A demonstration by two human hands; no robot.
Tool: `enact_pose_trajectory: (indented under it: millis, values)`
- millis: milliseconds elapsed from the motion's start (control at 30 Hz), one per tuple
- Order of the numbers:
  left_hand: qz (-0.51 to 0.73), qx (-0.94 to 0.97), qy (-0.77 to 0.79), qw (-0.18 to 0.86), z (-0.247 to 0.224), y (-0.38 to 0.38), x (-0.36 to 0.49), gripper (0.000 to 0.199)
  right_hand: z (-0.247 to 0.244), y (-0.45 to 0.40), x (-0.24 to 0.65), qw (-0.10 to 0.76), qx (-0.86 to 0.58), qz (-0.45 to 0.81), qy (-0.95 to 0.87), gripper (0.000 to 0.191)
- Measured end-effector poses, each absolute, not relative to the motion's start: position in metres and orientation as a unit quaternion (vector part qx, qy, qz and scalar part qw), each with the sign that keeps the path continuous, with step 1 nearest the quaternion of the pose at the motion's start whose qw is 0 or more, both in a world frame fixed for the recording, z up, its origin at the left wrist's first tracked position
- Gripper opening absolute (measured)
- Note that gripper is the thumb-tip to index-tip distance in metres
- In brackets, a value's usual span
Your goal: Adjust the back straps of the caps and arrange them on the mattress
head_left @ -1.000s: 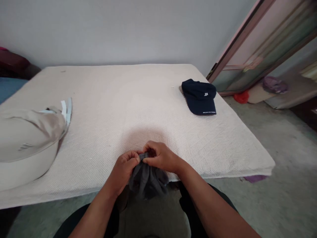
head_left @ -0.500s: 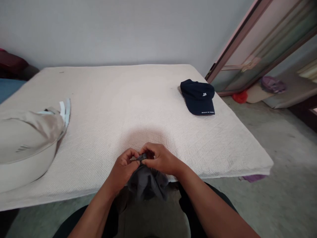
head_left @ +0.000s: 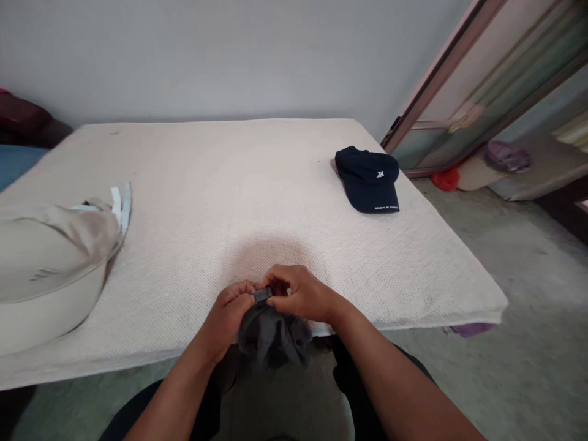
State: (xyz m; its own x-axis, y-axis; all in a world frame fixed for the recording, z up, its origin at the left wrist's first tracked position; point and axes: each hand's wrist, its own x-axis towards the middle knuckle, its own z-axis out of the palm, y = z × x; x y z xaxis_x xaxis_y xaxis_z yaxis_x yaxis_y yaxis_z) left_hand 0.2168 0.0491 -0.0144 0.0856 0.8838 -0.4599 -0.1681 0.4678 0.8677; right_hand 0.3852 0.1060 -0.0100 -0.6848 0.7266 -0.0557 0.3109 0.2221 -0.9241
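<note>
At the near edge of the bed-like surface, my left hand (head_left: pixel 233 312) and my right hand (head_left: pixel 298 295) pinch a short grey strap (head_left: pixel 261 296) between thumbs and fingers. The strap belongs to a dark grey cloth item, apparently a cap (head_left: pixel 275 337), which hangs crumpled below my hands over the edge. Fingers hide the strap's ends and any fastening. A navy cap (head_left: pixel 370 177) with white lettering lies farther back on the right. On the left rests a beige cap (head_left: pixel 50 263), cut off by the picture's edge, with pale straps at its back.
A cream textured cover (head_left: pixel 220 177) spreads over the padded surface, up to a grey wall (head_left: pixel 229 55). Right of it are a glass door with a pinkish frame (head_left: pixel 441 67) and a concrete floor (head_left: pixel 528 263). My knees are under the near edge.
My left fingers have shifted along the strap, so a longer, flatter stretch of it now shows between the hands. The caps on the cover stay where they were.
</note>
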Motion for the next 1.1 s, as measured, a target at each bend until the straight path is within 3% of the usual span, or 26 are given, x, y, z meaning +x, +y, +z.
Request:
enact_pose_trajectory:
  millis: [333, 600, 1100]
  values:
    - [0.382, 0.306, 0.535, 0.689, -0.018, 0.050, 0.212, 0.006, -0.011, 0.106, 0.386, 0.202, -0.334, 0.560, -0.731, 0.019]
    - [0.416, 0.254, 0.474, 0.733, -0.014, 0.050, 0.210, 0.008, -0.014, 0.107, 0.387, 0.204, -0.243, 0.781, -0.538, 0.027]
    - [0.356, 0.261, 0.457, 0.772, -0.009, 0.053, 0.206, 0.009, -0.020, 0.112, 0.393, 0.269, -0.220, 0.815, -0.463, 0.013]
